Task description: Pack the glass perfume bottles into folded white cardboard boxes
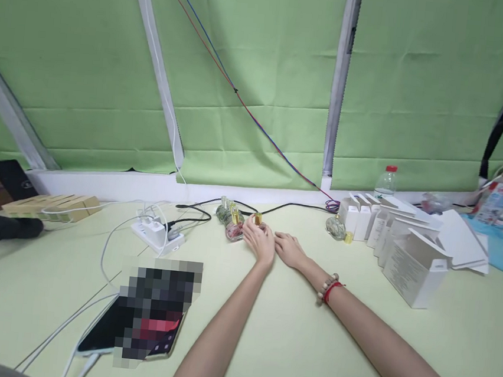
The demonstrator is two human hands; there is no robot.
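Note:
My left hand (259, 240) is curled round a small glass perfume bottle, whose gold top (258, 219) sticks up above the fingers; its body is mostly hidden. My right hand (289, 250) lies low on the table just beside it, palm down and fingers stretched out, with nothing seen in it. Left of my left hand stand several glass perfume bottles (234, 229) close together, one pinkish with a gold neck, others greenish. Off to the right, another perfume bottle (335, 227) has a loose gold cap (349, 237) next to it.
Open white cartons (417, 269) stand in a row at right, before a red-capped plastic bottle (386, 181). At left are a power strip (157, 234) with cables, phones (107, 323) partly blurred out, yellowish boxes (54, 206) and a black stand (2, 230). Green sheeting (256, 135) backs the table.

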